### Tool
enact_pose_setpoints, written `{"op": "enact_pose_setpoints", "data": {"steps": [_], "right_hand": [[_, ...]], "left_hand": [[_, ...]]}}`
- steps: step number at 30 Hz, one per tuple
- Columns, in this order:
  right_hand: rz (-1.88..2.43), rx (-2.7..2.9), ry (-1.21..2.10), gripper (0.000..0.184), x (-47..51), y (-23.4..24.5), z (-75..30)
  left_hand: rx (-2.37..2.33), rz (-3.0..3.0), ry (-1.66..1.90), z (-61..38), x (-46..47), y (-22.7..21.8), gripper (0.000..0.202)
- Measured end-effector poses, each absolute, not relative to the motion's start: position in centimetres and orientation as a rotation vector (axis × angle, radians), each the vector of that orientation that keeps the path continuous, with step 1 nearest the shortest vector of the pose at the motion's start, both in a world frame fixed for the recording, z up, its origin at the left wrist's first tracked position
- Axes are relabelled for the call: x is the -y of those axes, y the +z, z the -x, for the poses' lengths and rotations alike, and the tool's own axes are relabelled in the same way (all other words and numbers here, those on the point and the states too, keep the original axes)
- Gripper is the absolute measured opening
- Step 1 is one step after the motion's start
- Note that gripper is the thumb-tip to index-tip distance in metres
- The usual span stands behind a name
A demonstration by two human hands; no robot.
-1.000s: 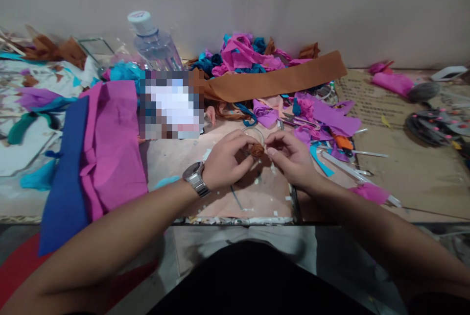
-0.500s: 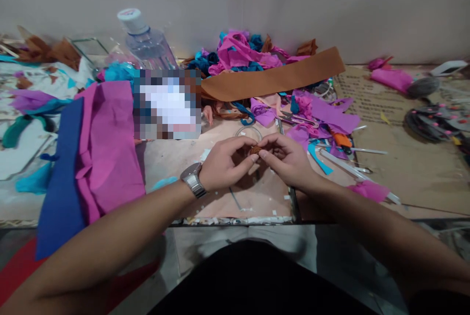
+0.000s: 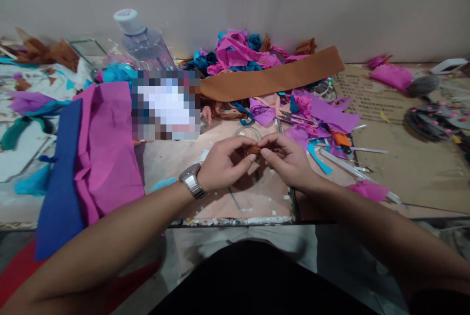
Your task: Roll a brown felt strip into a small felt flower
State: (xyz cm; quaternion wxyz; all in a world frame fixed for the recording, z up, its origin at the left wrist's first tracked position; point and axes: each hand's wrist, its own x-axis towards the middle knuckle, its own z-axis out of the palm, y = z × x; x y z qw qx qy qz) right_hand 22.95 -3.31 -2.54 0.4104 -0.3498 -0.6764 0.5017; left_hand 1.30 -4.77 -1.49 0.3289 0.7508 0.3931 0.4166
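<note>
Between my two hands is a small rolled piece of brown crepe paper (image 3: 254, 151), pinched by the fingertips. My left hand (image 3: 224, 163), with a metal watch (image 3: 192, 180) on its wrist, grips it from the left by thumb and fingers. From the right, my right hand (image 3: 287, 160) holds it the same way. Just behind the fingers shows a pale ring (image 3: 247, 132), partly hidden by them. A thin dark wire (image 3: 235, 198) lies on the table below the hands. A long brown paper strip (image 3: 271, 77) lies across the scraps farther back.
Pink paper (image 3: 113, 143) and blue paper (image 3: 60, 178) hang over the table edge at left. A clear bottle (image 3: 147, 48) stands at the back. Purple scraps (image 3: 334, 116), an orange-handled tool (image 3: 340, 141) and cardboard (image 3: 382, 153) lie to the right.
The fingers have shifted slightly on the brown paper, and more of it shows between the thumbs. Both hands stay in almost the same place.
</note>
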Motion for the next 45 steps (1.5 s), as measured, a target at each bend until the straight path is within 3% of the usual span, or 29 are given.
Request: {"op": "enact_pose_setpoints", "data": {"steps": [4, 9, 14, 24, 30, 34, 39, 42, 45], "right_hand": [[0.902, 1.708, 1.253, 0.017, 3.3, -2.6, -22.9], [0.894, 1.714, 1.243, 0.016, 3.3, -2.5, -22.9], [0.889, 1.703, 1.323, 0.033, 3.3, -2.6, -22.9], [0.992, 1.526, 1.318, 0.028, 2.5, -0.9, -22.9], [0.892, 1.801, 1.034, 0.024, 2.1, 3.0, -21.8], [0.672, 2.143, 0.839, 0.017, 1.7, 5.0, -17.2], [0.261, 2.521, 0.725, 0.018, 1.4, 5.7, -9.4], [0.254, 2.789, 0.4, 0.018, 1.3, 5.4, -5.1], [0.298, 2.956, -0.031, 0.03, 1.0, 5.2, -1.4]], "left_hand": [[-1.023, -1.938, 1.113, -1.3, 4.7, -1.8, 0.028], [-1.006, -1.961, 1.124, -1.2, 4.6, -1.9, 0.02], [-1.0, -1.95, 1.136, -1.2, 4.6, -1.7, 0.019], [-1.072, -1.842, 1.052, -1.3, 4.2, -2.3, 0.026], [-0.874, -2.276, 0.64, -1.0, 4.5, -2.0, 0.051], [-0.694, -2.435, 0.609, -1.4, 5.3, -2.5, 0.049], [-0.456, -2.395, 0.716, -1.9, 6.0, -4.0, 0.034], [-0.45, -2.301, 0.672, -2.1, 6.0, -4.7, 0.037], [-0.414, -2.27, 0.719, -2.2, 5.8, -5.1, 0.04]]}}
